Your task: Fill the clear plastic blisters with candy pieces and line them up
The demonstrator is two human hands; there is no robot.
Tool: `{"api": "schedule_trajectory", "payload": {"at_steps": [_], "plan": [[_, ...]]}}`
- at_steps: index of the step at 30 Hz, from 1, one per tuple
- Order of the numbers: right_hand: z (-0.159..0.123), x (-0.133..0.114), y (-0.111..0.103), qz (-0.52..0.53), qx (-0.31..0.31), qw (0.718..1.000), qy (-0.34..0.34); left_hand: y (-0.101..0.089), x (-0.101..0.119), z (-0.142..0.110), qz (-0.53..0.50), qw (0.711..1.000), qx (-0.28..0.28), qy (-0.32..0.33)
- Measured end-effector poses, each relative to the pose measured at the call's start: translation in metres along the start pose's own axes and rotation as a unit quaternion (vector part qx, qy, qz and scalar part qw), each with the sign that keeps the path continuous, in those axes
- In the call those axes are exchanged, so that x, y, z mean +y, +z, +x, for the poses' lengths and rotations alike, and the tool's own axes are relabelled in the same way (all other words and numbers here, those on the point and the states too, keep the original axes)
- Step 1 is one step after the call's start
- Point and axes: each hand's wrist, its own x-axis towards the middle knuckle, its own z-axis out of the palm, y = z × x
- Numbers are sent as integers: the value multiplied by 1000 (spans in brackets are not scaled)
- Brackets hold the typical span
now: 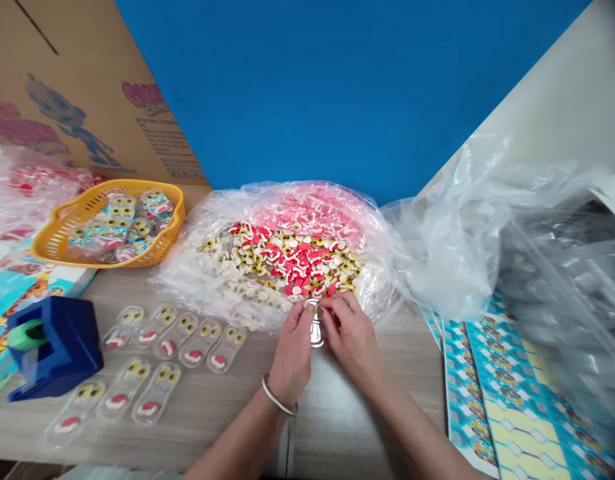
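The left hand grips a clear tray over the worktop, inside its front edge; I can't tell what the right hand holds; a slack pinch could drop the tray.

Bright, diffuse light fills the view. Glare streaks the clear bag near the centre; pale sheen marks the counter at 6 o'clock. Plastic wrapping toward 4 o'clock blurs; the 2 o'clock corner darkens.
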Motion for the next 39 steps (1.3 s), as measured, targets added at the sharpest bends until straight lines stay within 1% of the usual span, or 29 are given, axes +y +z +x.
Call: {"api": "schedule_trajectory", "payload": {"at_steps": [3, 6, 8, 10, 13, 16, 19, 21, 24, 27, 29, 31, 33, 34, 36, 39], "plan": [[-2, 1, 1, -12, -8, 1000, -1, 0, -2, 0, -12, 1000, 0, 8], [1, 4, -2, 9, -1, 1000, 2, -3, -2, 0, -12, 1000, 4, -3], [10, 8, -6, 4, 15, 1000, 16, -6, -1, 1, -2, 1000, 4, -14], [25, 12, -10, -43, 11, 998, 40, -8, 1, 1, 3, 1000, 0, -23], [50, 15, -11, -130, -31, 989, 64, -8, 3, 1, -6, 1000, 1, -24], [71, 15, -5, -187, -77, 977, 61, -8, 3, 1, -13, 1000, 4, -24], [82, 15, 3, -236, -108, 964, 63, -9, 2, 1, -21, 999, -1, -25], [84, 17, 5, -239, -114, 963, 55, -10, 2, 3, -30, 999, -4, -28], [78, 22, 3, -172, -82, 981, 43, -12, 3, 5, -48, 998, -12, -44], [58, 21, -6, -40, -39, 998, 39, -13, 5, 7, -85, 994, -44, -57], [39, 14, -13, 38, -43, 998, 31, -12, 6, 7, -113, 990, -73, -54], [18, 5, -17, 73, -77, 994, 24, -10, 7, 7, -129, 987, -84, -43], [-1, -4, -17, 66, -103, 992, 24, -8, 7, 5, -130, 988, -73, -34], [-8, -7, -17, 52, -106, 993, 27, -7, 6, 4, -125, 990, -61, -33], [-18, -10, -15, 14, -95, 995, 37, -4, 5, 0, -112, 992, -44, -35], [-25, -11, -13, -41, -82, 995, 44, 0, 2, -5, -71, 996, -33, -43]]}}
